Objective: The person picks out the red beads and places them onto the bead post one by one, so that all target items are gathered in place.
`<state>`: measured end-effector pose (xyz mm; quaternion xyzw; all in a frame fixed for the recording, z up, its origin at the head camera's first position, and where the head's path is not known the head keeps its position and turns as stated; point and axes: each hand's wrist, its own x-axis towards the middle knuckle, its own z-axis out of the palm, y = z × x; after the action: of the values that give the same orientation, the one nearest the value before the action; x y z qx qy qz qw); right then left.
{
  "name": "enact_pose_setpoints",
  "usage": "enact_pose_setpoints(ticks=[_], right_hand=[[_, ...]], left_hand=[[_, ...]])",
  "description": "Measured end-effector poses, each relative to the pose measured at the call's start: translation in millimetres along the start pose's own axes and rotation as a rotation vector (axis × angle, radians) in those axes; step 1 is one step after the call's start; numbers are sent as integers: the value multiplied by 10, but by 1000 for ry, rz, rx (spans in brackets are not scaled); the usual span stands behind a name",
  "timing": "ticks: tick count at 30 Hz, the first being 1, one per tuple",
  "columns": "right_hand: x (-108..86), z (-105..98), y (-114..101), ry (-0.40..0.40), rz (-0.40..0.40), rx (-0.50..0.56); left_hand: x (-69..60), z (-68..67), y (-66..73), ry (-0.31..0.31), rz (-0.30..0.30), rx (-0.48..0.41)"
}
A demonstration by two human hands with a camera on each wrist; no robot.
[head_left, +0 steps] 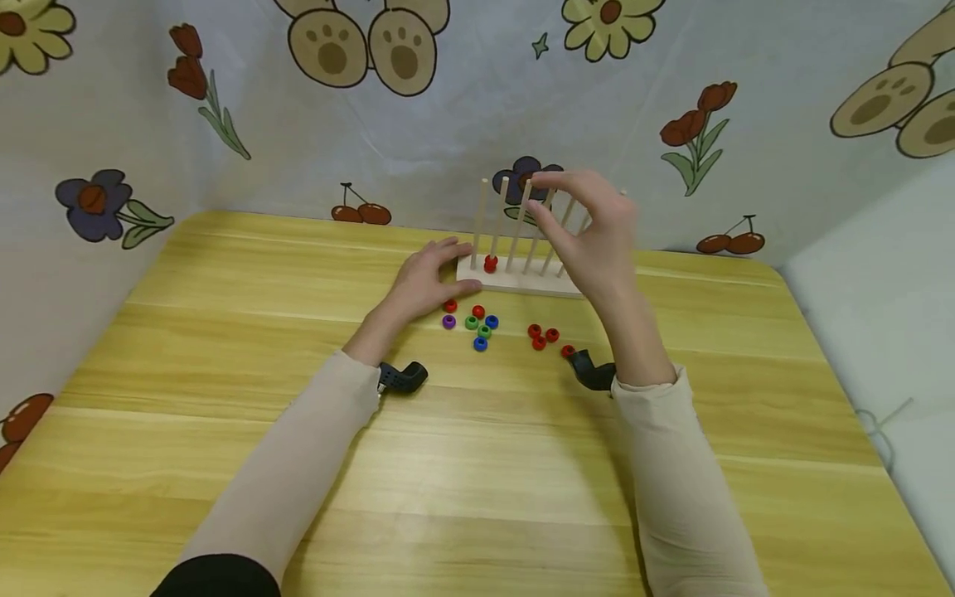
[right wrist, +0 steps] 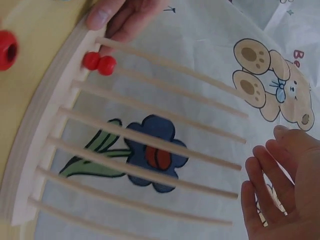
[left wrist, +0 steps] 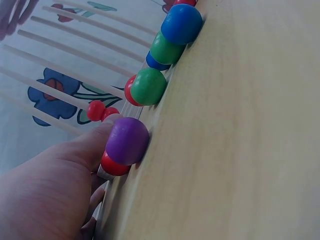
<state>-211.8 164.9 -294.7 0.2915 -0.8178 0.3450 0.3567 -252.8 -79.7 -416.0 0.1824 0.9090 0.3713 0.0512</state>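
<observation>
The left hand grips the left end of the wooden peg rack, thumb in front, fingers behind. Before the rack's left part, near that hand, lie a purple bead and a cluster of red, green and blue beads. Two red beads sit low on the rack's second peg. Four loose red beads lie before the rack's right half. By the rack's peg tops hovers the right hand, thumb and forefinger parted.

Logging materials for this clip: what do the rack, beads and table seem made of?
Rack: probably bare wood, matt; pale beige, no visible gloss.
Beads: painted wood or plastic, can't tell which; smooth, solid colours, soft highlights.
Table: wood or wood-print laminate; streaky yellow grain, slight sheen.
</observation>
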Motion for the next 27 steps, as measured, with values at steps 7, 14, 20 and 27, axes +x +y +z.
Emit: enact_pose_setpoints(ticks=[7, 14, 20, 27], right_hand=[[-236, -229, 92, -47, 73, 36], [-521, -381, 192, -239, 272, 53], [-677, -387, 273, -441, 363, 57], [-738, -284, 330, -666, 408, 92]], left_hand=[[11, -7, -5, -4, -4, 11], [11, -4, -14, -8, -9, 9], [15, -9, -8, -3, -1, 14], [4, -16, 24, -6, -2, 13]])
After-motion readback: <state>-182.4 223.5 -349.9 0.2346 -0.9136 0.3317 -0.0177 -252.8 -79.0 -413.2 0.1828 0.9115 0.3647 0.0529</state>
